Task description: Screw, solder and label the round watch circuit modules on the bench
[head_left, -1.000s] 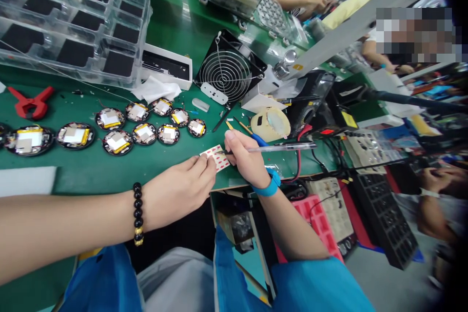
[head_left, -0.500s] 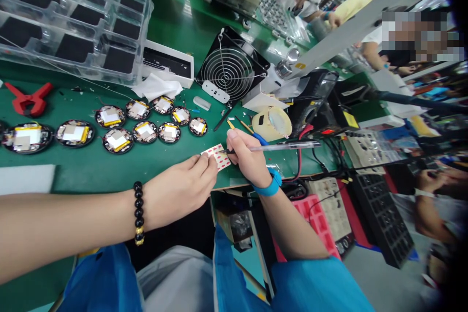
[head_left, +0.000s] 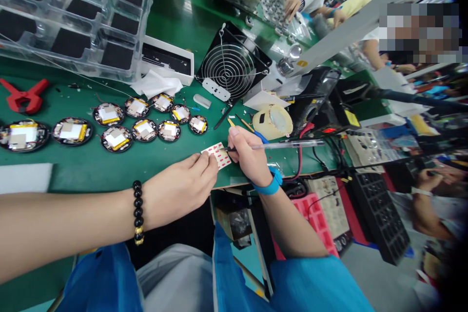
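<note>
My left hand is closed on the left edge of a small pale sheet with red marks, a sticker sheet by its look. A pen with a clear barrel is gripped in my right hand, and its dark tip is at the sheet's upper right part. Whether the tip touches the sheet I cannot tell. Several round black units with circuit boards and silver-yellow batteries lie in rows to the left on the green bench.
A black fan with a wire guard stands behind my hands, beside a yellowish round dish. At left are a red clamp and a clear compartment tray. Cables run at right. Other people's hands work across the bench.
Both hands keep their holds on the sheet and the pen. The pen tilts slightly flatter, and the view has shifted a little. Across the bench, another person's hand has lowered.
</note>
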`<state>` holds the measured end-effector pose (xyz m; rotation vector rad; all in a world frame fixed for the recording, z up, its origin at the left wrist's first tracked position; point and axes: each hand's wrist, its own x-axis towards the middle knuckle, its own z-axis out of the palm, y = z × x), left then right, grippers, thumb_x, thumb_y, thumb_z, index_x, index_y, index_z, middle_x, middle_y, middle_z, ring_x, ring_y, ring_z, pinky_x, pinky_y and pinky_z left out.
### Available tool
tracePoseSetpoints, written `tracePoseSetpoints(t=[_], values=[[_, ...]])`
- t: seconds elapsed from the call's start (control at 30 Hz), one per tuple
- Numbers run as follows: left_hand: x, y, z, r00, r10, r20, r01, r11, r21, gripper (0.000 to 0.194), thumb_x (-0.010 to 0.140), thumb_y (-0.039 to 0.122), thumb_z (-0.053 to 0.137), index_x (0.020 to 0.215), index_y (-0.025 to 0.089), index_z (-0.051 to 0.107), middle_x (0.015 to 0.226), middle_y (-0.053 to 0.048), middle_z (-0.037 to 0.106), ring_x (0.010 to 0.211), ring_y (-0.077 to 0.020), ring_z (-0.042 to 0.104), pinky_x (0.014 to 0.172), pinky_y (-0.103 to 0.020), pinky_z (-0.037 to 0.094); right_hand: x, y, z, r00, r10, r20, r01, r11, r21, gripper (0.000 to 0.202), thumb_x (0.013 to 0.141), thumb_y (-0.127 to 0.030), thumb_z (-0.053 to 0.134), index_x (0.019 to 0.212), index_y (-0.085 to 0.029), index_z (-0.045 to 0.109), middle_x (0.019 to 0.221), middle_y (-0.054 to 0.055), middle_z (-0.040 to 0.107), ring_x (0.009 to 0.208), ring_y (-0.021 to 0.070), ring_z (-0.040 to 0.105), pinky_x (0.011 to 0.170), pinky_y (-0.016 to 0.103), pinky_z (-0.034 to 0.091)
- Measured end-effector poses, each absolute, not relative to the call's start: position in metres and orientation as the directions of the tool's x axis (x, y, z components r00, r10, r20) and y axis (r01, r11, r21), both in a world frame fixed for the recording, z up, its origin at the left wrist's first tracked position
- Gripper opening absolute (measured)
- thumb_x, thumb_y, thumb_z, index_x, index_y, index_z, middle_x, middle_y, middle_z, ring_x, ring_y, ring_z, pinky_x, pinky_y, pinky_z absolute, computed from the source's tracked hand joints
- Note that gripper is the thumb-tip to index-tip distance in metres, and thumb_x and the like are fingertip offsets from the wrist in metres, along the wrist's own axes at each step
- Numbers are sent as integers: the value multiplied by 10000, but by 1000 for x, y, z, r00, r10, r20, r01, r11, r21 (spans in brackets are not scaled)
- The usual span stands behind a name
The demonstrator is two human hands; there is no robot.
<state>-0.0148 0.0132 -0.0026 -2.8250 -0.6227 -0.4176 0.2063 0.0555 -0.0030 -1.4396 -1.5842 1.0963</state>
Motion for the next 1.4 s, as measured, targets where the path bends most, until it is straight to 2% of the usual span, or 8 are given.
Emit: tracePoseSetpoints(t=[0.33, 0.6, 1.07, 1.4], values=[[-15, 14, 0, 871, 364, 329, 440, -877, -195, 420, 1056, 288, 510, 1292, -8, 692, 1386, -240, 689, 1226, -322, 672, 1068, -421, 523, 208, 53, -2, -162, 985, -52, 348, 8, -938, 524, 1036, -620, 557, 702, -225, 475, 608, -49, 363, 464, 95, 305, 465, 297, 267], [-14, 13, -3, 862, 364, 353, 435, -889, -145, 415, 1041, 286, 565, 1281, -26, 695, 1366, -256, 692, 1243, -329, 666, 1070, -423, 518, 208, 53, -2, -185, 981, -51, 334, 14, -942, 509, 1055, -581, 549, 708, -217, 470, 619, -55, 377, 466, 82, 328, 466, 285, 274], [-15, 14, 1, 874, 351, 336, 431, -878, -206, 402, 1034, 285, 553, 1265, 1, 719, 1359, -225, 712, 1226, -327, 678, 1040, -416, 551, 209, 54, -3, -221, 975, -10, 369, 74, -926, 512, 1081, -530, 528, 688, -214, 443, 592, -54, 368, 510, 95, 354, 508, 286, 277], [-15, 13, 0, 870, 359, 339, 440, -874, -205, 412, 1038, 283, 535, 1288, 4, 708, 1369, -217, 712, 1218, -321, 690, 1056, -411, 549, 210, 55, -5, -173, 985, -15, 345, 46, -938, 508, 1067, -553, 543, 694, -214, 482, 591, -56, 373, 471, 88, 339, 470, 284, 262]])
